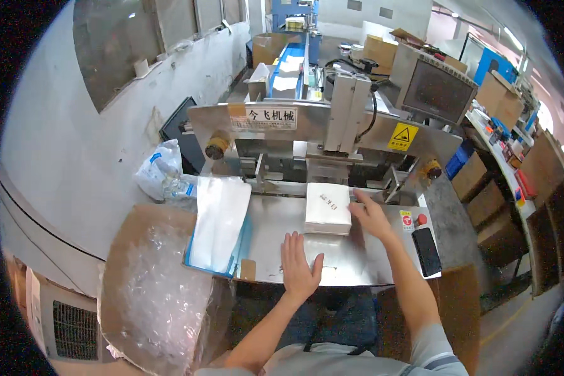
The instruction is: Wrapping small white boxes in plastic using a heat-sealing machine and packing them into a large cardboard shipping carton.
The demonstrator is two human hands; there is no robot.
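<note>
A square white stack of what looks like folded paper napkins, with dark print on top, sits on the steel table by the machine's opening. Beside the stack's right edge is my right hand, fingers stretched out and holding nothing; whether the fingertips touch the stack I cannot tell. Nearer to me and left of the stack, my left hand is flat with its thumb apart, also without anything in it. White plastic sheets or bags lie in a blue tray to its left.
A carton full of clear plastic bags stands at the left. On the table's right are a black phone and a red button. The steel machine spans the table's back, with a screen and a blue conveyor behind.
</note>
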